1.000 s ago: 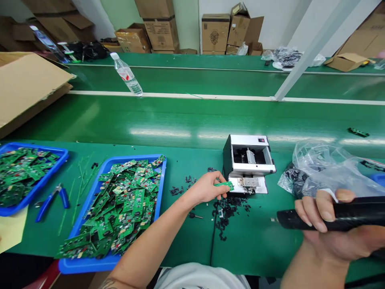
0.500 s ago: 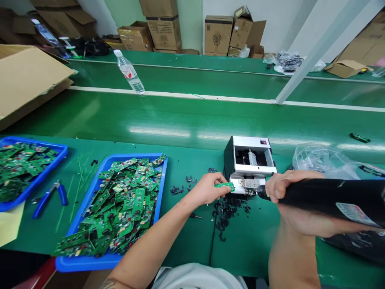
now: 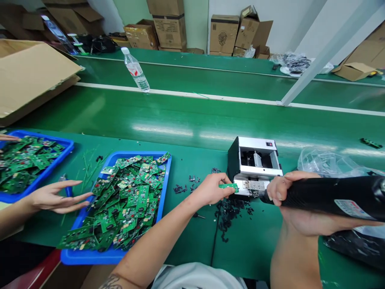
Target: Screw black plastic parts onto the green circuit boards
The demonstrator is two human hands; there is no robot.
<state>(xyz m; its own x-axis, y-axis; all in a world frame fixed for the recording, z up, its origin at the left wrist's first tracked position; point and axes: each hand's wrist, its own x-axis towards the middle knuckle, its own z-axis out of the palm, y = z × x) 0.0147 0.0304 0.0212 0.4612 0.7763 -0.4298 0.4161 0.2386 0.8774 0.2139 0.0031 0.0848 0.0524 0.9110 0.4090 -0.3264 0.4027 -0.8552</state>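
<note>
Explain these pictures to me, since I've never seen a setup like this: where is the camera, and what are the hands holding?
This view comes from a camera worn on the person's head, looking down at a green workbench. Their left hand pinches a small green circuit board at the front of a small metal machine. Their right hand grips a black handheld tool, with its tip close to that machine. Loose black plastic bits lie on the bench below. Further left, a blue tray holds a heap of green circuit boards, and a co-worker's hand is beside it.
</note>
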